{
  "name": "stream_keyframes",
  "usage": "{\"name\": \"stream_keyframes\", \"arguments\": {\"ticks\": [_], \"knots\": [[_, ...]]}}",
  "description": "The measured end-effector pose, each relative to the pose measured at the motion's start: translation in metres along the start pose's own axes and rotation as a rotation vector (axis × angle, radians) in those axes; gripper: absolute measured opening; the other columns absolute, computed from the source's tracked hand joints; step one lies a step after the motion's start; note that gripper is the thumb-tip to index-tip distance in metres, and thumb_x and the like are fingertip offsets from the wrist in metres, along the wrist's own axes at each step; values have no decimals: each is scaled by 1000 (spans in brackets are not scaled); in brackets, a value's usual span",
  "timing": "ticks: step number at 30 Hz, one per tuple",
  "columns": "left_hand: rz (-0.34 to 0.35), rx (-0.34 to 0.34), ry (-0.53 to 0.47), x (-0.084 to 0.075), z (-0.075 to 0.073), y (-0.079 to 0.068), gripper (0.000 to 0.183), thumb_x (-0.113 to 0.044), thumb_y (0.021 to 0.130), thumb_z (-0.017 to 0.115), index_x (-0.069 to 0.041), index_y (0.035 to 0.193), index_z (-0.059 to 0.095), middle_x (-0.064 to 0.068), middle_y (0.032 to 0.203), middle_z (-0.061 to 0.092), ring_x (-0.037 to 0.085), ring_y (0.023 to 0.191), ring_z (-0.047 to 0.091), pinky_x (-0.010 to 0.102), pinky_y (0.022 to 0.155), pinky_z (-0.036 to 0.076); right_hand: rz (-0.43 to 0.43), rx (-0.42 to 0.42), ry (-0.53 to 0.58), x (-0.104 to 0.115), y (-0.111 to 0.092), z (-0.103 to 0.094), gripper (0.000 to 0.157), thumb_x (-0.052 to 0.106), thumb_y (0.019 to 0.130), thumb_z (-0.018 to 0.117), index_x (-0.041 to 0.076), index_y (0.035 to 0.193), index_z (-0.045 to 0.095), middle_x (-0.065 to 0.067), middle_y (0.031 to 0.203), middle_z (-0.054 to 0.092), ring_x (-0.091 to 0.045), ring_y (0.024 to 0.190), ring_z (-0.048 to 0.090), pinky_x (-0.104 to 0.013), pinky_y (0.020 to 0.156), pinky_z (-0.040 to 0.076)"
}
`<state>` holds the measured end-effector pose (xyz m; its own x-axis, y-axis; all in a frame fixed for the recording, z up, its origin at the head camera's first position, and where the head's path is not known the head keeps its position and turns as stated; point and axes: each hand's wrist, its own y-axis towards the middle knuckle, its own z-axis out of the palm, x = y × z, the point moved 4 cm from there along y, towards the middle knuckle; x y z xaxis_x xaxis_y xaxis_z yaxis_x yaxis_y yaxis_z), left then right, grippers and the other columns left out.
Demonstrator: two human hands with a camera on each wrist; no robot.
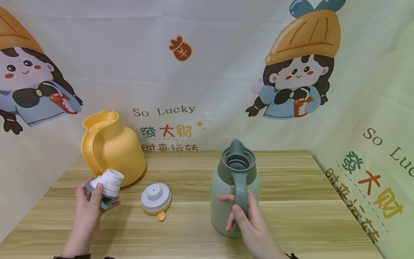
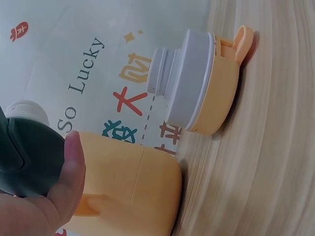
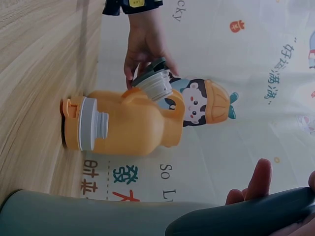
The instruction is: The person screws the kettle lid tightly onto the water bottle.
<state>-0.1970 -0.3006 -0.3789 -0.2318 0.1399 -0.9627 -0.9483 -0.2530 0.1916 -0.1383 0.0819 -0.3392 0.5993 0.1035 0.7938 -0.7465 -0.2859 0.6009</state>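
On wood: two jugs, one lid

Left grip is showing bare to a black wristband bearing a yellow patch, top of right-wrist view. Right grip is showing bare to dark wristwear, bottom edge of head view.
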Motion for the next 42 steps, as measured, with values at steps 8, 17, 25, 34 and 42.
{"name": "stream_keyframes", "arguments": {"ticks": [8, 17, 25, 34, 42], "knots": [[80, 37, -57, -9, 6, -1, 52, -29, 98, 38, -8, 137, 11, 9, 117, 32, 12, 89, 55, 33, 66, 53, -8, 3, 14, 2, 0, 0, 36, -5, 98, 30, 1, 133, 26, -23, 114, 51, -20, 57, 55, -33, 64, 49], [127, 103, -142, -15, 13, -3, 60, -27, 98, 39, -11, 147, 8, 4, 123, 36, 11, 94, 55, 31, 69, 53, 14, -3, 8, 0, 1, 0, 37, -7, 97, 29, 2, 133, 27, -23, 115, 51, -19, 58, 54, -33, 62, 49], [159, 72, -105, -20, 23, -1, 56, -20, 97, 40, -10, 145, 14, 6, 123, 36, 10, 97, 53, 28, 69, 52, 53, -9, 9, 2, 1, 1, 37, -6, 98, 30, 4, 133, 28, -21, 115, 51, -20, 59, 54, -34, 61, 50], [178, 48, -93, -24, 32, 0, 46, -14, 96, 46, -10, 135, 23, 9, 120, 40, 13, 98, 52, 28, 68, 52, 20, -5, 16, 2, 1, 0, 37, -7, 97, 30, 2, 133, 28, -23, 114, 51, -20, 58, 54, -34, 63, 49], [124, -55, -13, -28, 36, 2, 43, -13, 93, 53, -8, 132, 34, 10, 125, 41, 14, 107, 49, 21, 74, 49, 8, -10, 6, 2, 1, 0, 37, -7, 97, 31, 2, 133, 28, -22, 114, 52, -19, 57, 54, -33, 64, 48]]}}
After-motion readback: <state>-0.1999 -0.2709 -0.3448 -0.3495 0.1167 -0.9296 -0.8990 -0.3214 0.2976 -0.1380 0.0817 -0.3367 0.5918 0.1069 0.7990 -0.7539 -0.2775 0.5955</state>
